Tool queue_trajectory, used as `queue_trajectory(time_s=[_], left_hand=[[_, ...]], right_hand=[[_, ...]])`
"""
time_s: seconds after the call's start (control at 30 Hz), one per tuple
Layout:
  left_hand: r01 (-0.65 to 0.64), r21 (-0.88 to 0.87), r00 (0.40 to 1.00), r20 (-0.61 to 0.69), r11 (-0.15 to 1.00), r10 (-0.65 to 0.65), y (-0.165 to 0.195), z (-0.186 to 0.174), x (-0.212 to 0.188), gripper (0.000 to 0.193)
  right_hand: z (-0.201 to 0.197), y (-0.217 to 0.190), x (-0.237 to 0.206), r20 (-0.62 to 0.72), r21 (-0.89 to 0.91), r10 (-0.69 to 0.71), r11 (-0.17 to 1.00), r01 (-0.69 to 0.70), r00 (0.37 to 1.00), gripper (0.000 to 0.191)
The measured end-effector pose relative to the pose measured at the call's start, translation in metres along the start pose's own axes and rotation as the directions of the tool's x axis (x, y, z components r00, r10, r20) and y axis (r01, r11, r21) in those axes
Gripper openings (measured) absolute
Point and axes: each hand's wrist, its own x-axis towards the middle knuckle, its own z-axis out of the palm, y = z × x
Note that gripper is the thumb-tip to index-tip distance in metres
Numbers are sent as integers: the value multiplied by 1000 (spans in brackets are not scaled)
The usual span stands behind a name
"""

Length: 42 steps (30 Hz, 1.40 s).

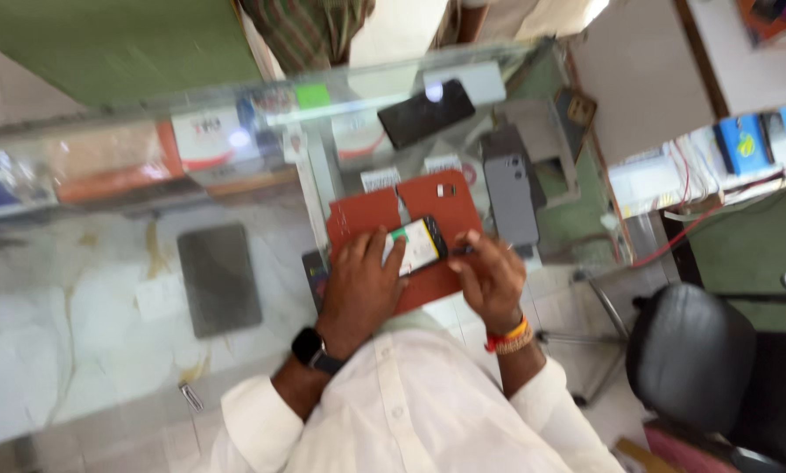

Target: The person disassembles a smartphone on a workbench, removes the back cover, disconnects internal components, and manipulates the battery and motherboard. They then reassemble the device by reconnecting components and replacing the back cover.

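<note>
From the head view, your left hand (358,285) holds one small phone (416,246) with a lit screen, over the open rust-red wallet case (428,206) that lies on the glass worktop (86,289). The phone's long axis runs on a slant, from lower left beside your left thumb up to the right toward your right hand; its screen faces up at you. Your left fingers (366,243) are curled around the phone's left end, the thumb pressed on its near edge. Your right hand (491,276) sits at the phone's right end, its fingers (473,238) drawn together in a pinch on a small dark thing there; the blur hides what that thing is.

Counting around the wallet case: one case, opened flat in two flaps. Just right of it stands one grey phone back (509,197), its long axis running away from you. Beyond the case, further from you, lies one black phone (426,113), screen dark, tilted up to the right. Well left of the case lies one dark grey mat (219,278) on the glass. Boxes show under the glass beyond the case, too blurred to count. Right of the case, off the worktop, is one black chair (690,350).

You wear one dark watch (312,349) on the left wrist and coloured bands (511,335) on the right.
</note>
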Motion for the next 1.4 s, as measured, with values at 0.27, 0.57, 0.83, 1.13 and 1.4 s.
queue_trajectory(time_s=[0.27,0.57,0.83,1.13,1.4], left_hand=[[-46,-39,990,-138,998,40,8,-21,0,66],[-52,-22,991,-127,998,48,7,-19,2,65],[-52,1,990,-131,999,52,7,-20,2,62],[-99,39,980,-170,994,104,7,-19,0,39],[-103,61,987,-121,993,110,12,-23,2,37]], right_hand=[[-3,-28,15,12,-234,-65,970,66,998,38],[-7,-21,11,45,-206,-68,976,75,997,35],[-7,-14,4,138,-101,-16,994,30,990,32],[-1,-23,15,17,-229,-51,972,54,999,39],[-6,-22,19,45,-174,-77,981,84,996,42]])
